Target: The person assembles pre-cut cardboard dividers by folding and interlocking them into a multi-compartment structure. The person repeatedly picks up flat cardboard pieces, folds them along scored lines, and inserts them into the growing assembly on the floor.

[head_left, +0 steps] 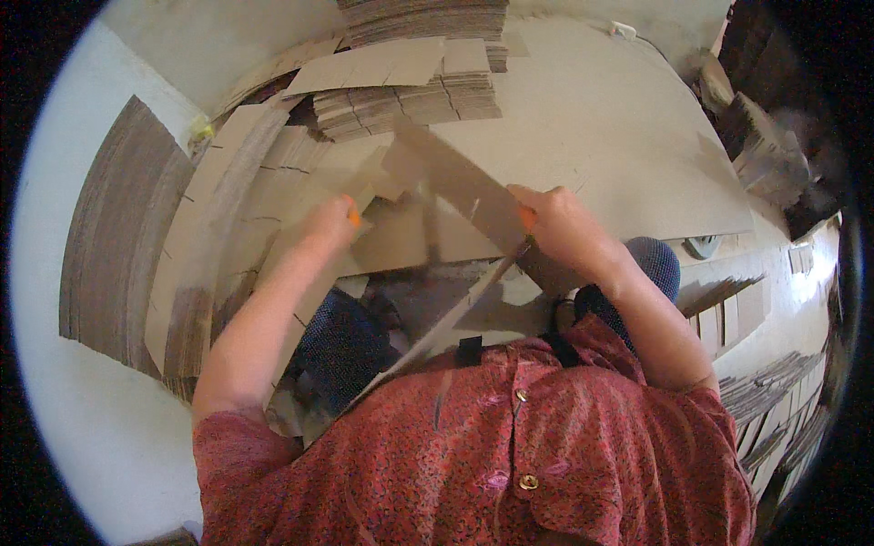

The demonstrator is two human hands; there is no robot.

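Note:
My right hand (566, 227) is closed on the near end of a brown cardboard strip (464, 187), which slants up and left over the table. Orange covering shows on a finger of this hand. A long, narrow cardboard edge (455, 314) runs from just under it down toward my shirt. To the left, my left hand (332, 226) is smeared by motion, with orange at its fingertips. It seems closed on a pale, blurred cardboard strip (369, 177); its exact grip is hard to make out.
Slotted cardboard pieces are stacked at the back of the table (619, 127): a near stack (410, 109) and a taller stack (423, 20). Left stand more cardboard stacks (118, 227). Lower right, cardboard pieces (774, 391) lie in rows. A white plug (623, 30) with a cord sits at the far edge.

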